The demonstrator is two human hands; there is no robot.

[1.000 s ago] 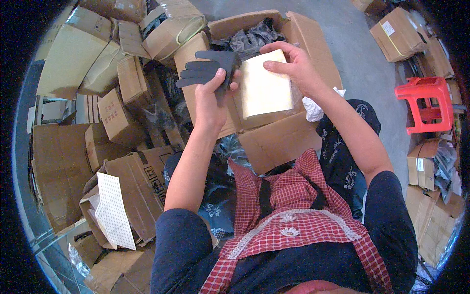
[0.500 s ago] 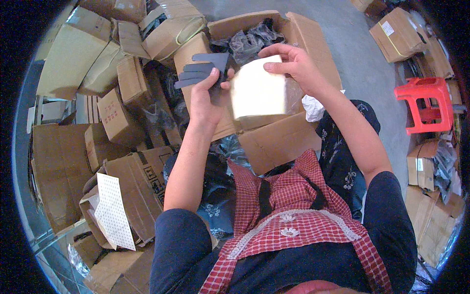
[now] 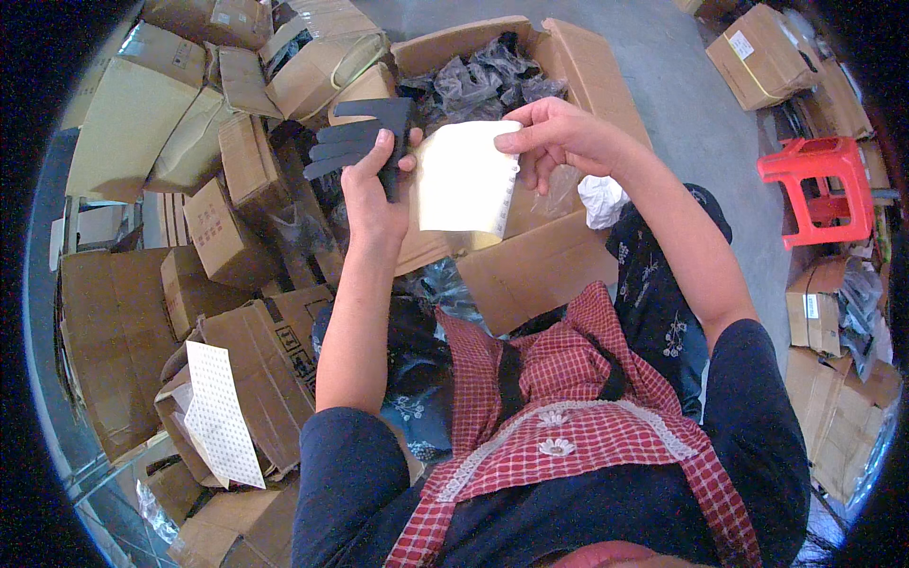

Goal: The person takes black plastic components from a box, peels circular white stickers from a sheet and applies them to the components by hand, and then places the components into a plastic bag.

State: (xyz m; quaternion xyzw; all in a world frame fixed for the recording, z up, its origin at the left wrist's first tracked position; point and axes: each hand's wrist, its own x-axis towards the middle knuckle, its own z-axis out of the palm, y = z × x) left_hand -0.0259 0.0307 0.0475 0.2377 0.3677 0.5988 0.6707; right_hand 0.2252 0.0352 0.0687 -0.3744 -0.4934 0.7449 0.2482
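Note:
In my left hand [image 3: 377, 189] is a dark grey glove [image 3: 355, 144], pinched under the thumb, its fingers spread toward the left. My right hand [image 3: 568, 140] grips the upper right corner of a bright white sheet [image 3: 464, 180] between thumb and fingers. Glare washes out most of the sheet; a row of small marks shows along its right edge. The sheet's left edge is close to my left fingertips; whether they touch it, I cannot tell. Beneath both hands stands an open cardboard box [image 3: 525, 265] with crumpled dark plastic bags [image 3: 473, 83] inside.
Stacked cardboard boxes [image 3: 133, 104] crowd the left side. A white dotted sheet [image 3: 225, 417] leans on a carton at the lower left. Crumpled white paper [image 3: 602, 201] lies by my right knee. On the right are a red plastic stool [image 3: 820, 194] and more boxes [image 3: 762, 59].
Both hands have shifted left, carrying the glove and the white sheet. The sheet has turned and curled, so marks now show on its right edge.

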